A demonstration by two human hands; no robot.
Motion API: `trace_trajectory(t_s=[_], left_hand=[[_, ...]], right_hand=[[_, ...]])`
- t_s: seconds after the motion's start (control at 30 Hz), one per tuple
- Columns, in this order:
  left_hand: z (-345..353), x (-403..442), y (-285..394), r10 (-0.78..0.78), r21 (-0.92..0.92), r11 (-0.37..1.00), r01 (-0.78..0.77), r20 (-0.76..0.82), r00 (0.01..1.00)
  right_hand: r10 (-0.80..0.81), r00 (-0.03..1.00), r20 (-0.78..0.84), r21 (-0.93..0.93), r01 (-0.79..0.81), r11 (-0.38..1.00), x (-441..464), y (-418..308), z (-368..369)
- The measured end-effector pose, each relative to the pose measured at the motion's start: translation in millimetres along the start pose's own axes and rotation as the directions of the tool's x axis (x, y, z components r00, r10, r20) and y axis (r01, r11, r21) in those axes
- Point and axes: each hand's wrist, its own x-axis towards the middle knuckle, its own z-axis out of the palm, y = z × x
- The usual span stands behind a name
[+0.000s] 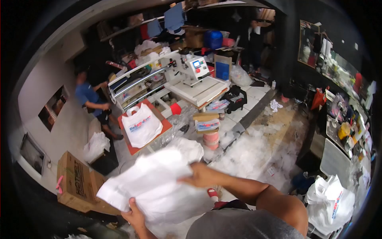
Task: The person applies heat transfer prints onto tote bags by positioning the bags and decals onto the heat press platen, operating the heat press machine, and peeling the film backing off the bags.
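A plain white bag (155, 191), its upper part blurred by motion, spreads out in front of me. My left hand (134, 217) is closed on its lower edge, with the thumb lying over the front. At its right side my right hand (201, 175) is closed on the material, slightly blurred, and part of its grip is hidden. Beyond, a white bag with a red and blue print (141, 125) lies flat on the orange-red platen (167, 129) of a white heat press machine (197, 67). More white material (189, 149) sits just behind the held bag.
Cardboard boxes (75, 179) stand at left. Printed white bags (330, 203) are piled at right, near a cluttered workbench (334, 151). Clear plastic (254, 147) covers much of the floor. A person in a blue shirt (89, 95) stands at left; another person (254, 44) is at the back.
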Motion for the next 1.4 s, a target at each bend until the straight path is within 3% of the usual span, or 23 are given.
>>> trace_trajectory(t_s=[0.03, 0.1, 0.17, 0.23, 0.37, 0.43, 0.57, 0.67, 0.77, 0.83, 0.9, 0.93, 0.97, 1.03, 1.1, 1.13, 1.17, 1.2, 1.23, 1.27, 1.33, 1.37, 1.4], left_hand=[[6, -3, 0, 0.022, -0.033, 0.999, -0.022, 0.0, 1.0], [11, -1, -23, 0.027, 0.024, 0.999, -0.026, -0.021, 0.999], [10, 8, -9, -0.152, 0.026, 0.988, 0.15, 0.07, 0.986], [17, 18, -22, -0.006, 0.008, 1.0, 0.006, 0.076, 0.997], [13, 25, -19, -0.037, 0.065, 0.998, 0.027, 0.167, 0.985], [9, 29, -21, -0.048, 0.0, 0.999, 0.049, 0.165, 0.985], [2, 46, -11, -0.121, -0.169, 0.975, 0.142, 0.127, 0.985], [0, 52, 14, -0.012, -0.232, 0.972, 0.019, 0.031, 0.999], [11, 57, -14, 0.06, -0.377, 0.925, -0.054, 0.004, 0.998], [29, 47, -91, -0.332, -0.032, 0.932, 0.362, 0.326, 0.885], [62, 8, -177, -0.256, 0.039, 0.966, 0.254, 0.211, 0.943], [73, 2, -190, -0.252, 0.042, 0.968, 0.249, 0.238, 0.938], [83, -6, -197, -0.397, 0.067, 0.918, 0.392, 0.129, 0.909], [102, -5, -205, -0.551, 0.086, 0.833, 0.547, 0.033, 0.834], [112, 23, -194, -0.435, 0.231, 0.886, 0.401, 0.119, 0.893], [121, 41, -201, -0.267, 0.243, 0.943, 0.227, 0.143, 0.953], [130, 67, -186, -0.139, 0.129, 0.984, 0.12, 0.148, 0.979], [131, 95, -166, -0.208, 0.148, 0.972, 0.182, 0.177, 0.962], [139, 125, -134, -0.074, 0.072, 0.995, 0.065, 0.141, 0.987], [141, 147, -103, -0.176, 0.032, 0.984, 0.174, 0.109, 0.978], [150, 193, -61, -0.13, -0.072, 0.988, 0.137, 0.09, 0.987], [153, 216, -60, -0.063, 0.039, 0.997, 0.06, 0.069, 0.996], [156, 244, -61, 0.037, 0.174, 0.983, -0.056, 0.112, 0.993]], right_hand=[[0.199, 0.964, -0.177, 0.151, -0.173, 0.973, 10, 16, 5], [-0.009, 0.943, -0.332, 0.232, 0.091, 0.968, 17, 25, 13], [0.063, 0.937, -0.344, 0.052, -0.048, 0.998, 21, 34, 16], [0.027, 0.895, -0.445, 0.296, 0.118, 0.948, 33, 7, 12], [0.053, 0.957, -0.286, 0.412, 0.072, 0.908, 49, 38, 0], [0.209, 0.962, -0.177, 0.431, -0.115, 0.895, 58, 54, -10], [0.146, 0.976, -0.16, 0.47, -0.055, 0.881, 81, 23, -23], [-0.013, 0.959, -0.283, 0.447, 0.144, 0.883, 89, 12, -23], [0.068, 0.972, -0.225, 0.562, 0.072, 0.824, 92, 58, -15], [0.444, 0.881, -0.162, 0.423, -0.345, 0.838, 102, 137, 7], [0.561, 0.787, -0.255, 0.032, -0.573, 0.819, 90, 236, 47], [0.642, 0.756, -0.124, 0.321, -0.582, 0.747, 85, 239, 51], [0.681, 0.732, 0.03, 0.573, -0.571, 0.588, 75, 240, 56], [0.699, 0.713, 0.056, 0.641, -0.563, 0.522, 63, 284, 60], [0.664, 0.744, 0.075, 0.687, -0.521, 0.506, 82, 275, 41], [0.628, 0.775, 0.071, 0.624, -0.526, 0.578, 98, 278, 26], [0.564, 0.82, 0.103, 0.605, -0.501, 0.618, 118, 278, 6], [0.542, 0.835, 0.089, 0.587, -0.484, 0.649, 141, 266, -19], [0.518, 0.852, 0.077, 0.567, -0.465, 0.68, 164, 251, -42], [0.498, 0.867, 0.039, 0.605, -0.417, 0.679, 184, 240, -62], [0.393, 0.918, -0.062, 0.682, -0.248, 0.687, 227, 240, -87], [0.31, 0.942, -0.128, 0.717, -0.128, 0.686, 249, 244, -95], [0.308, 0.935, -0.176, 0.603, -0.145, 0.784, 275, 236, -108]])
